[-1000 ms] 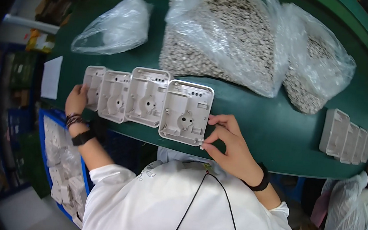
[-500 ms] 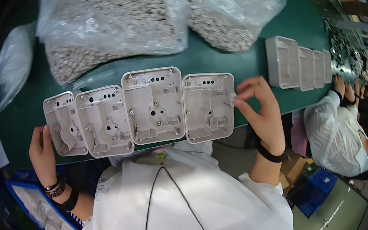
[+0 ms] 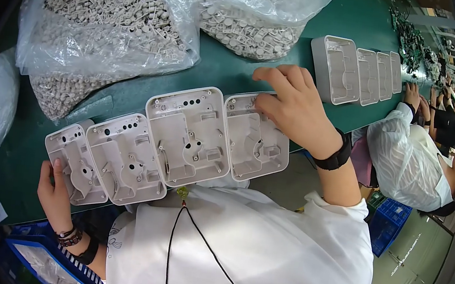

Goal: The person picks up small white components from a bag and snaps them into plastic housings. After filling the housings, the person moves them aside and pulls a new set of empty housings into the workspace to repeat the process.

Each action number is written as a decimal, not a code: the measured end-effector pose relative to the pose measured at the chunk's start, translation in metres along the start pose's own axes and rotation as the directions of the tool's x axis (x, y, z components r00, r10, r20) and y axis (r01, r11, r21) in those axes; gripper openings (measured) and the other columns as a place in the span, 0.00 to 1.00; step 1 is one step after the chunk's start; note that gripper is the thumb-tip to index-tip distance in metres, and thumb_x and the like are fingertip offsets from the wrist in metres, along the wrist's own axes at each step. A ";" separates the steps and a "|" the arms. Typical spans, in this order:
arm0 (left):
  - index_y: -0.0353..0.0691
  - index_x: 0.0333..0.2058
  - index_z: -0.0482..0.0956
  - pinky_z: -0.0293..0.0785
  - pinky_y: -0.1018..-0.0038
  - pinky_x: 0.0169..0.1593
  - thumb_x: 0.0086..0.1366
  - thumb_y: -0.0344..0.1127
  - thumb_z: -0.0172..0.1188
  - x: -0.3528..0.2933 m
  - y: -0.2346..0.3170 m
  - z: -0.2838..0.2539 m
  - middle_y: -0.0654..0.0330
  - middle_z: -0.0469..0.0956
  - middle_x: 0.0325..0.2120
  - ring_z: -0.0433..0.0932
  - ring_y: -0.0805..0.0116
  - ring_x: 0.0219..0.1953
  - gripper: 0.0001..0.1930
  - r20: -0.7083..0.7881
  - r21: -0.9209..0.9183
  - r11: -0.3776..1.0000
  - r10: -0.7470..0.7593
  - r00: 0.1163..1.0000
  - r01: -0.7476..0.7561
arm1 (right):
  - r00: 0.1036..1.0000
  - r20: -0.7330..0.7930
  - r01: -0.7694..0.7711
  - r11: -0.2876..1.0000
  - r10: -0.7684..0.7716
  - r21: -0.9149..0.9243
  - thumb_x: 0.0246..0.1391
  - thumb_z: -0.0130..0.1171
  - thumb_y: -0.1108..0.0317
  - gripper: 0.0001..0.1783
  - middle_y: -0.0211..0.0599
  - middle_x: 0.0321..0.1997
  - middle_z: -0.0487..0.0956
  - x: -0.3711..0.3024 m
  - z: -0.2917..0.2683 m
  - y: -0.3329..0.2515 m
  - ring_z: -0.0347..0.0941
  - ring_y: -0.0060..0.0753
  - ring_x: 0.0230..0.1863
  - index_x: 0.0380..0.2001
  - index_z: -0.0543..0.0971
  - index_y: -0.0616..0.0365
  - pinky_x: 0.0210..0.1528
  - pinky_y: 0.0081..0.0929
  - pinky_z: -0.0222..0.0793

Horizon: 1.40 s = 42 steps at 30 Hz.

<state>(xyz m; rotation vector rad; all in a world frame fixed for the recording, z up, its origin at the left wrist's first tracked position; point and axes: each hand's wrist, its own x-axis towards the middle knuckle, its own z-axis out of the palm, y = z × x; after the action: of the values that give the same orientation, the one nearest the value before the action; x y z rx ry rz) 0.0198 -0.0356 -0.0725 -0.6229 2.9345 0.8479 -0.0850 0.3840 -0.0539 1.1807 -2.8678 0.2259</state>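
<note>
Four light grey plastic housings stand side by side in a slanting row, open sides up. My left hand [image 3: 54, 194] rests at the leftmost housing [image 3: 78, 163], fingers stretched out and a fingertip against its outer wall. To its right are a second housing [image 3: 123, 155] and a larger-looking third housing [image 3: 186, 131]. Over the far edge of the rightmost housing [image 3: 249, 130] hovers my right hand [image 3: 294, 105], thumb and index finger apart, with nothing visible between them. It hides part of that housing's upper right.
Clear plastic bags [image 3: 112, 20] of small grey parts lie across the far side of the green table [image 3: 214, 64]. Another row of grey housings [image 3: 335, 70] stands at the far right, near a co-worker in a white jacket [image 3: 407, 158]. A blue crate [image 3: 48, 259] sits at lower left.
My right hand has moved left, from beside the rightmost housing to over its far edge, and its fingers have spread. The small pale piece at its fingertips no longer shows. My left hand stays put.
</note>
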 end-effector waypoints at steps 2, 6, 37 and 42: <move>0.32 0.30 0.67 0.59 0.79 0.29 0.66 0.42 0.49 0.001 -0.001 -0.003 0.59 0.63 0.20 0.57 0.74 0.24 0.15 0.059 0.012 0.999 -0.037 0.998 0.037 | 1.000 -0.003 0.017 0.999 -0.017 -0.035 0.30 0.59 0.70 0.04 0.27 0.46 0.69 0.000 0.000 -0.003 0.63 0.34 0.45 0.17 0.75 0.52 0.48 0.30 0.60; 0.33 0.29 0.67 0.59 0.79 0.28 0.66 0.42 0.48 0.003 -0.003 0.001 0.59 0.64 0.19 0.57 0.74 0.23 0.15 0.060 -0.041 0.999 0.000 0.998 0.003 | 0.999 0.015 0.042 0.992 -0.040 -0.120 0.31 0.59 0.71 0.04 0.27 0.48 0.69 0.000 -0.002 -0.006 0.63 0.33 0.48 0.17 0.75 0.52 0.50 0.31 0.59; 0.24 0.35 0.70 0.65 0.60 0.37 0.66 0.39 0.46 0.017 -0.037 0.010 0.33 0.69 0.28 0.66 0.38 0.30 0.17 -0.139 -0.023 0.975 0.215 0.967 -0.220 | 0.859 -0.123 -0.359 0.757 0.497 0.546 0.50 0.55 0.65 0.11 0.47 0.51 0.61 -0.025 0.029 -0.035 0.66 0.46 0.45 0.34 0.71 0.60 0.44 0.35 0.66; 0.29 0.46 0.72 0.67 0.70 0.50 0.66 0.37 0.48 0.016 0.030 0.011 0.42 0.74 0.43 0.73 0.55 0.44 0.17 -0.102 -0.286 0.957 -0.068 0.992 0.037 | 0.865 -0.125 -0.376 0.794 0.485 0.477 0.51 0.52 0.66 0.08 0.47 0.50 0.64 -0.018 0.036 -0.005 0.70 0.44 0.41 0.33 0.72 0.59 0.43 0.34 0.69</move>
<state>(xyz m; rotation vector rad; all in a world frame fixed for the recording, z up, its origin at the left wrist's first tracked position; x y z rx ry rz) -0.0077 -0.0123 -0.0686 -0.7822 2.8983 1.2834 -0.0682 0.3880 -0.0899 0.4328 -2.8916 1.0044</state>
